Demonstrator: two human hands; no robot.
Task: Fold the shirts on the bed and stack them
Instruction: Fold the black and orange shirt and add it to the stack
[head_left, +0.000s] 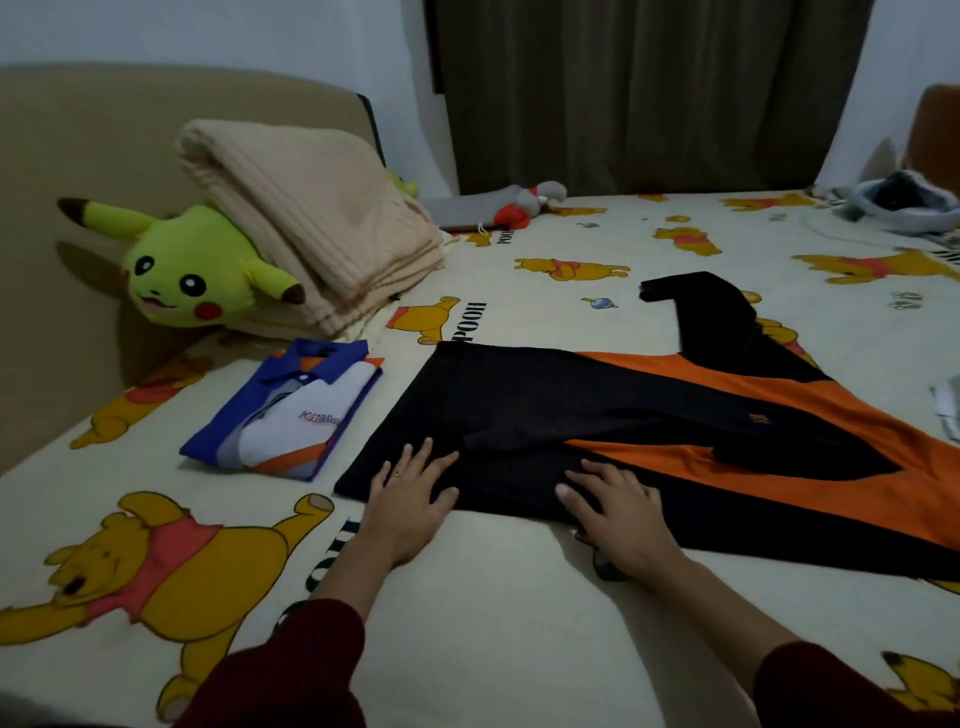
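A black and orange long-sleeved shirt (597, 405) lies spread across the bed (493, 597), with one sleeve folded over its body and the other sleeve stretched toward the far side. My left hand (410, 499) lies flat on the shirt's near left corner, fingers straight. My right hand (615, 512) presses flat on the shirt's near edge, a little to the right. A folded blue, white and orange polo shirt (288, 413) sits to the left of the black shirt.
A yellow plush toy (187, 270) and a folded beige blanket (311, 228) rest by the headboard at the left. A grey garment (904, 205) lies at the far right, a small red and grey toy (524, 205) at the far edge. Dark curtains hang behind.
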